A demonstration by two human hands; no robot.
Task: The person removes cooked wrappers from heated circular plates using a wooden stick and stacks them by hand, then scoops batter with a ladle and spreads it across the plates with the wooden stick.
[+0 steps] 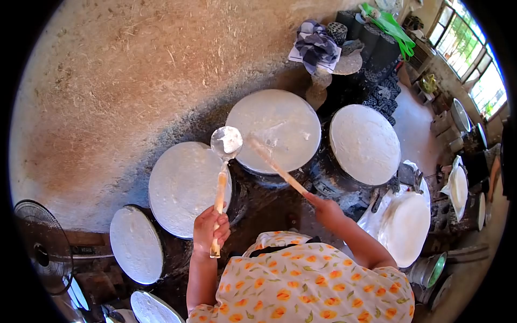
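Note:
My left hand is wrapped round the wooden handle of a ladle. White paste lies in its metal bowl, which is held up over the gap between two large round pans. In my right hand is a wooden stick, its far end blurred over the middle pan. That pan has a whitish, wet-looking surface with a few streaks and lumps near the stick. I cannot tell whether the stick touches it. Below the ladle, a left pan has a similar white top.
More round white-topped pans stand at the right and lower left. A stack of thin white rounds lies on plastic sheeting at my right. A fan stands far left. Black perforated briquettes are piled by the wall.

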